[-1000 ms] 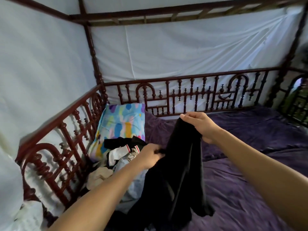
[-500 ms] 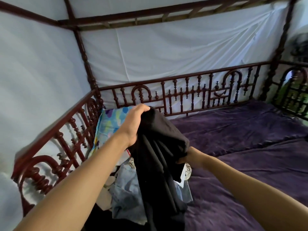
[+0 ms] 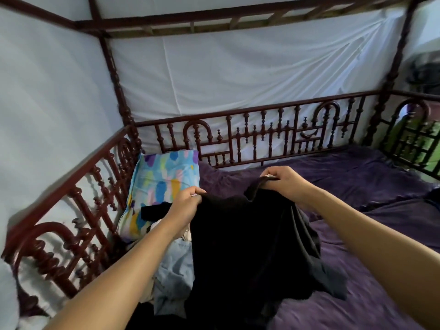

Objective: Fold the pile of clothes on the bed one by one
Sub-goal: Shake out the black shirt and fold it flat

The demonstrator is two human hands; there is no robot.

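Observation:
A black garment (image 3: pixel 250 246) hangs spread in front of me above the bed. My left hand (image 3: pixel 184 203) pinches its upper left edge and my right hand (image 3: pixel 284 183) pinches its upper right edge, a bit higher. Under and left of it lies the pile of clothes (image 3: pixel 173 270), with pale blue denim, a white piece and a black piece showing. The garment hides much of the pile.
The purple bedsheet (image 3: pixel 357 294) stretches to the right. A colourful pillow (image 3: pixel 162 182) leans in the far left corner. Dark red carved wooden railings (image 3: pixel 273 136) line the left and far sides, with white cloth behind them.
Both hands have moved along the black garment to its top edge: the left came down, the right rose out to the right, and the cloth now hangs spread between them.

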